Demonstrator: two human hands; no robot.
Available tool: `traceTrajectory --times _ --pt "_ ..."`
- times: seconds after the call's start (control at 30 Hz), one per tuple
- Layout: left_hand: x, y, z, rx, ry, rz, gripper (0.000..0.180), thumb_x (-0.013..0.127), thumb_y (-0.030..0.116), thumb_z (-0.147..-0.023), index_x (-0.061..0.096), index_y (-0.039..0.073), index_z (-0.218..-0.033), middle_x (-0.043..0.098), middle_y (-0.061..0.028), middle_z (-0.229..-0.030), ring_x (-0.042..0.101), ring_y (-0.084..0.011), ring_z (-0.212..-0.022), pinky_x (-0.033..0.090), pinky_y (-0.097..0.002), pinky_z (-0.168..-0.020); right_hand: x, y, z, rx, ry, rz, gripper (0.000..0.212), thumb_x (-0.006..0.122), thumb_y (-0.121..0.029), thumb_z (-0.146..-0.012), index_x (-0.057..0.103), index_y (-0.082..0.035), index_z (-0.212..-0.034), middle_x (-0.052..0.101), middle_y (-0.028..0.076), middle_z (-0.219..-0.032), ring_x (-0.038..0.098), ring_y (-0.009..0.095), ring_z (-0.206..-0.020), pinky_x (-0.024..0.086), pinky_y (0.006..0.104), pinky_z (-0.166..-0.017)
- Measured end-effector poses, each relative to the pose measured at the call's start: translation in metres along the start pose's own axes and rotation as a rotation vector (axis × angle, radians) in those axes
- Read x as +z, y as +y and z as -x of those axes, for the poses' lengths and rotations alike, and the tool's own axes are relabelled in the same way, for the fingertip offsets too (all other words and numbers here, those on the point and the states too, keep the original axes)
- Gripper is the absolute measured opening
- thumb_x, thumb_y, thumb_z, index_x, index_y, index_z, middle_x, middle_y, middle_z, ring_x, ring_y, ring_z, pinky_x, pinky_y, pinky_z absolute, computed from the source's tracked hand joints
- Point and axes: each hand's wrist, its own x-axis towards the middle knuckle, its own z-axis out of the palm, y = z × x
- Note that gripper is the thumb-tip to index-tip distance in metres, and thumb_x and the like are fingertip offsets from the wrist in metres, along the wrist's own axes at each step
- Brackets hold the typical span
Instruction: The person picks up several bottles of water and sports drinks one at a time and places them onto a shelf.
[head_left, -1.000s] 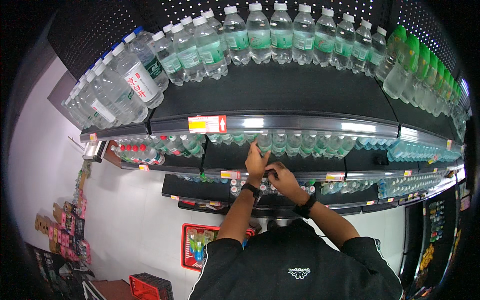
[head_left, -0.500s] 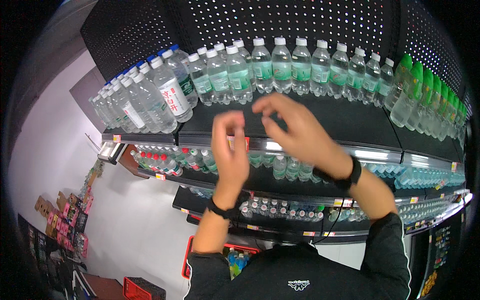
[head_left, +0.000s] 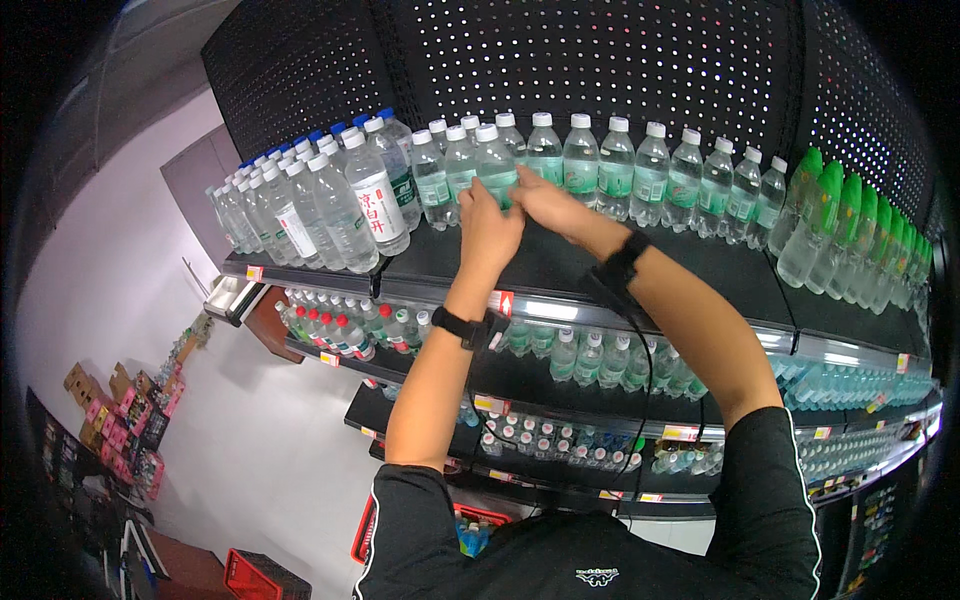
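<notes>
Both of my hands reach up to the top shelf, around a clear water bottle [head_left: 495,155] with a white cap and green label, standing at the front of its group. My left hand [head_left: 489,232] has its fingers curled against the lower left side of that bottle. On the other side, my right hand [head_left: 552,207] presses its fingertips to the bottle's right edge. The bottle's base is hidden behind my hands. Matching green-label bottles [head_left: 616,170] curve away to the right in a row, and a few stand close on the left.
Larger clear bottles [head_left: 375,200] with white caps crowd the shelf's left part. Green-capped bottles [head_left: 811,225] stand at its right end. Black perforated panel [head_left: 600,60] rises behind. Lower shelves hold more bottles [head_left: 590,358]. A red basket [head_left: 262,575] sits on the floor at lower left.
My hands have moved from the space in front of the shelf up to the green-label bottle and now touch it from both sides. The whole view has shifted slightly.
</notes>
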Motion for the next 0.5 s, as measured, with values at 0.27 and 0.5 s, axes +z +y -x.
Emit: traceTrajectory --times 0.27,0.5 --pt "-0.071 0.069 0.095 0.305 0.252 0.059 0.068 0.066 0.008 -0.089 0.037 -0.004 -0.148 0.044 -0.0266 -0.134 0.044 -0.0436 -0.126 0.036 -0.0509 -0.107 0.025 -0.040 0.150 -0.470 0.016 0.050 0.081 0.055 -0.003 -0.090 0.012 0.007 -0.157 0.018 0.030 -0.162 0.020 0.041 -0.152 0.019 0.0440 -0.123" --pt "-0.065 0.048 0.221 0.104 0.133 0.063 0.071 0.073 0.007 -0.084 0.040 -0.004 -0.146 0.045 -0.0240 -0.130 0.047 -0.0397 -0.122 0.039 -0.0472 -0.104 0.065 0.002 0.250 -0.286 -0.054 0.019 0.088 0.059 -0.004 -0.085 0.011 0.005 -0.159 0.020 0.029 -0.161 0.023 0.046 -0.148 0.020 0.0501 -0.121"
